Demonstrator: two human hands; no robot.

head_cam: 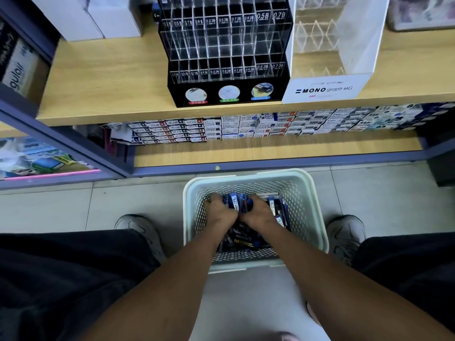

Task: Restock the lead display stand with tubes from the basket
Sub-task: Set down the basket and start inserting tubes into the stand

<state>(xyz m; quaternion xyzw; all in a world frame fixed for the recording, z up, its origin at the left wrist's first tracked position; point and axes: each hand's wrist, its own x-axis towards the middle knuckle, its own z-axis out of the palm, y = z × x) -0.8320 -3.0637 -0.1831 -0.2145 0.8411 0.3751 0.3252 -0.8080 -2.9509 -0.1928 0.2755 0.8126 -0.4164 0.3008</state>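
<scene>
Two hands down in one basket (312, 193), pale green, perforated walls, sitting on the floor (138, 205) between two grey shoes (140, 227).

Left hand (219, 210) and right hand (258, 211) side by side, nearly touching, fingers curled into a bunch of blue tubes (236, 201); both gripping tubes, exact number in each grip unclear. Pile of loose tubes filling the basket bottom, too many and too blurred to count; mostly blue and dark, one gold-coloured piece (242, 241) near the close wall.

One black stand (229, 94) on the top shelf (105, 77), straight above the basket. Clear acrylic slots in stepped tiers, labels reading 0.3 2B, 0.5 2B, 0.7 2B, 0.9 2B, 0.5B, 0.7B. Slots in the lower tiers look bare of tubes. Three round pictures on the front face.

One white display (327, 91) touching the stand's right side, marked MONO graph MG, clear diamond-shaped cells inside.

Two white boxes (98, 16) at far left of the same shelf.

Lower shelf (270, 151): rows of small stacked boxes (234, 127) along the back, count not readable.

Wood-tone shelf boards, blue-grey metal frame. Light grey tile floor. More stock in the bay (37, 158) to the left. Dark trouser legs at both bottom corners.
</scene>
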